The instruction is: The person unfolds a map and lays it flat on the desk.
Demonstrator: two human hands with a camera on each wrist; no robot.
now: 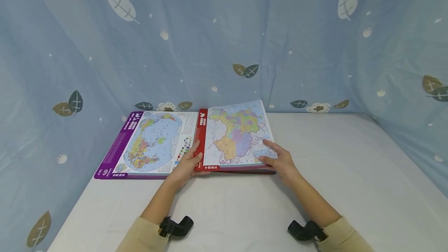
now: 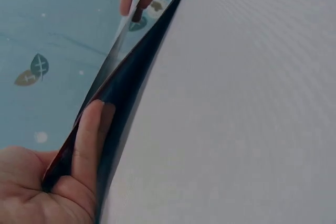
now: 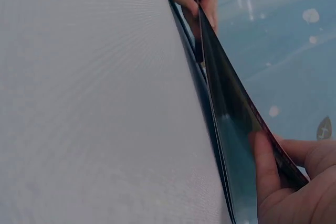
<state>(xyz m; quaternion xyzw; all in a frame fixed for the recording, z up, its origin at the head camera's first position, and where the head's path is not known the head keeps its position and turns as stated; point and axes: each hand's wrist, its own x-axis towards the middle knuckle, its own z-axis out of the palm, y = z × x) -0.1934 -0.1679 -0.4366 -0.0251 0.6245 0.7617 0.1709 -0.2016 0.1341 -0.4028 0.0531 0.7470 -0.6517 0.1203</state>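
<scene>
A red-bordered map sheet [image 1: 229,139] lies at the middle of the table, its right side raised off the dark layer below. My left hand [image 1: 186,164] grips its lower left corner, thumb on top and fingers underneath. In the left wrist view the fingers [image 2: 86,145] reach under the sheet's edge. At the lower right edge my right hand [image 1: 282,163] pinches the sheet, thumb and forefinger on its printed face. The right wrist view shows the right fingers [image 3: 268,163] against the sheet's dark, glossy underside [image 3: 231,103].
A purple-bordered world map [image 1: 154,139] lies flat on the left, its right side meeting the red-bordered sheet. The white tabletop [image 1: 332,158] stretches to the right. Behind it hangs a blue leaf-patterned curtain [image 1: 210,42].
</scene>
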